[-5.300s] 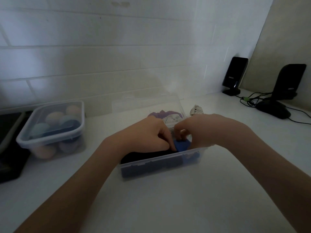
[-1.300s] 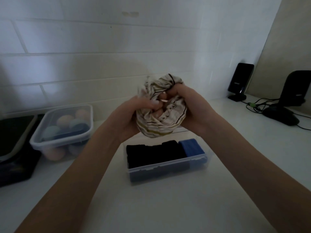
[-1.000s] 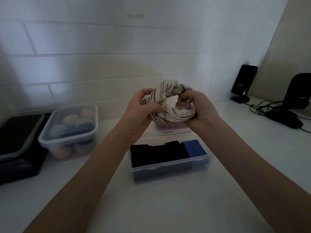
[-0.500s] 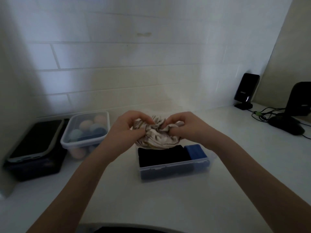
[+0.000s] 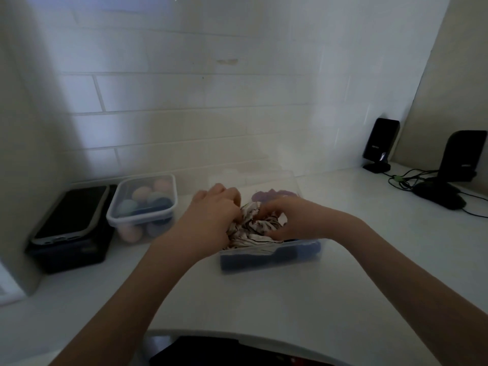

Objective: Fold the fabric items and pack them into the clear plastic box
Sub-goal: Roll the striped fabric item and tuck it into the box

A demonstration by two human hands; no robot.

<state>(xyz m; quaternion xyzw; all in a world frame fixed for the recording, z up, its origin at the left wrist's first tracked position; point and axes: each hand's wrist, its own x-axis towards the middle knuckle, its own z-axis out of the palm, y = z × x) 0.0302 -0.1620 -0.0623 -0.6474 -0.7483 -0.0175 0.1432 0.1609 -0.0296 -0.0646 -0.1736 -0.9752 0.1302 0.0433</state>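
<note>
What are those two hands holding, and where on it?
A bunched striped cloth: the left hand grips its left side, the right hand its right, over the clear plastic box.

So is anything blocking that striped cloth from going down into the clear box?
Nothing visible blocks it. Both hands, left hand and right hand, grip the striped cloth in the open clear plastic box, on top of dark folded fabric.

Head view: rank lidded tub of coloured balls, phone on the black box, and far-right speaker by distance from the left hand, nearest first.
From the left hand, which grips the striped fabric:
1. Lidded tub of coloured balls, just to its left.
2. Phone on the black box, further left, by the wall.
3. Speaker, far right, beyond the right hand.
</note>
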